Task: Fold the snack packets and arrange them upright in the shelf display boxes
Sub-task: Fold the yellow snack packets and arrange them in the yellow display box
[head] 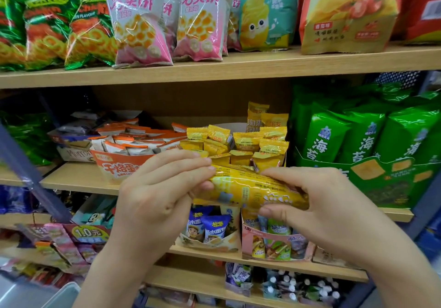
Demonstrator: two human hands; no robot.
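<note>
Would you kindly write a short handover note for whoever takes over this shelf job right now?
Hands: left hand grips the left end of the held packet; right hand pinches its right end. It lies sideways in front of the middle shelf.
Done: shelved packets, yellow too, stand upright in their box behind it.
Left: finish folding the held packet and stand it among them. The orange box beside holds jumbled packets, likely next.
</note>
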